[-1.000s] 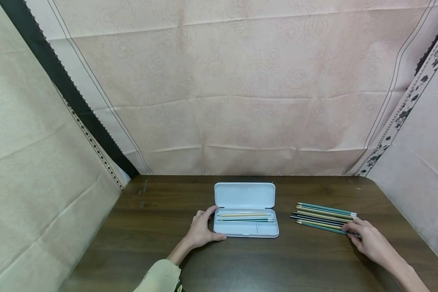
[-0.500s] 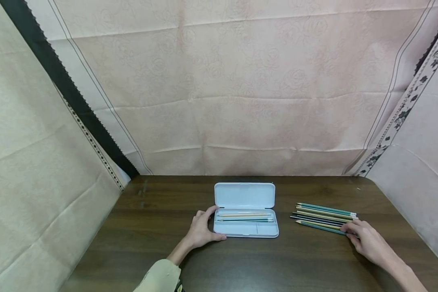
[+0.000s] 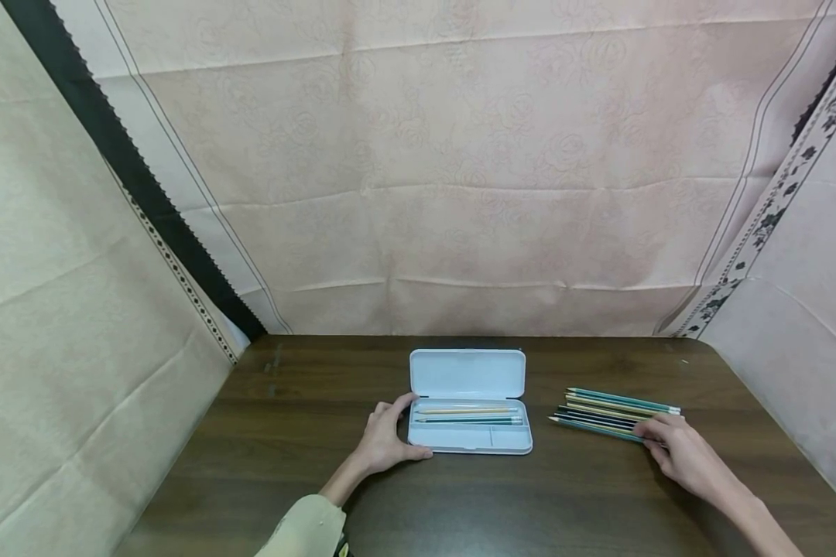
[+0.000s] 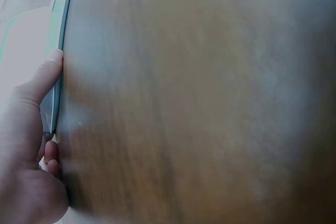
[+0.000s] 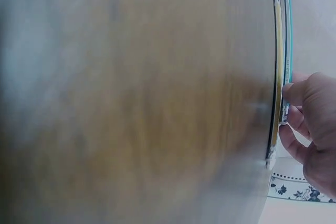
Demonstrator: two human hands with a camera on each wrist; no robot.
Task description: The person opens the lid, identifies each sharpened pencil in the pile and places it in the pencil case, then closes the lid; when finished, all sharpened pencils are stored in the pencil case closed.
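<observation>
A light-blue pencil case [image 3: 449, 441] lies on the table with its lid [image 3: 467, 373] raised, holding a few pencils [image 3: 468, 420] in its long compartment. My left hand [image 3: 383, 439] grips the left end of the case, thumb along the front edge and index finger at the rear corner. In the left wrist view the thumb [image 4: 50, 69] presses that edge. To the right, several pencils [image 3: 620, 400] in teal, yellow and dark colours lie side by side. My right hand [image 3: 686, 456] pinches a teal pencil [image 5: 288, 45] by its rear part, beside the others.
The brown wooden table [image 3: 501, 503] carries the case and the pencils. Pale patterned cloth [image 3: 460, 170] hangs behind it, and more cloth covers both sides, with a dark strip [image 3: 160, 201] at the left corner.
My right hand has moved left, and the front teal pencil has shifted left with it, its tip now past the other tips. The left hand and the case have stayed put.
</observation>
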